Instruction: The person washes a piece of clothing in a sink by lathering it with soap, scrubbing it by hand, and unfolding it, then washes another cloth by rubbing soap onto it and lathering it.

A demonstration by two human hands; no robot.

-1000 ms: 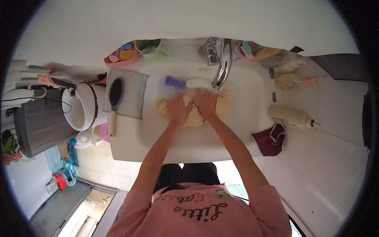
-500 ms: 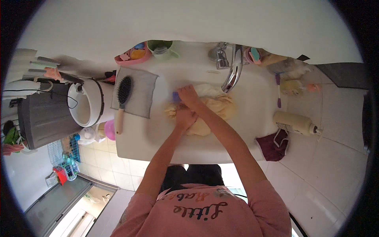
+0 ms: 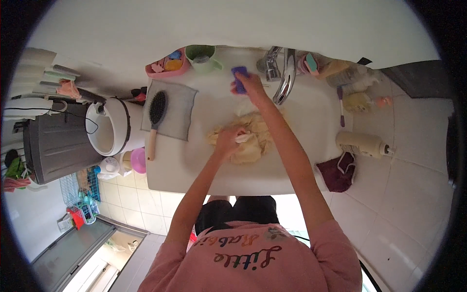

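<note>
In the white sink [image 3: 311, 155] lies a bunched-up, wet, pale yellow cloth [image 3: 250, 150]. My left hand [image 3: 228, 140] is closed on its left part, with a fold showing by the fingers. Farther back, at the sink's far edge left of the chrome faucet [image 3: 288, 80], my right hand [image 3: 252, 89] grips a purple rectangular block [image 3: 239, 79]. That block is clear of the cloth; its exact kind is hard to make out.
On the left ledge a hairbrush [image 3: 157, 109] lies on a grey mesh cloth [image 3: 182, 114]. A pink tray [image 3: 170, 68] and green cup [image 3: 200, 61] stand behind. At right are a pump bottle [image 3: 360, 144], maroon mask [image 3: 336, 174] and purple-handled brush [image 3: 341, 104].
My right hand has lifted away from the cloth, carrying the purple block toward the sink's far edge. My left hand stays at the cloth.
</note>
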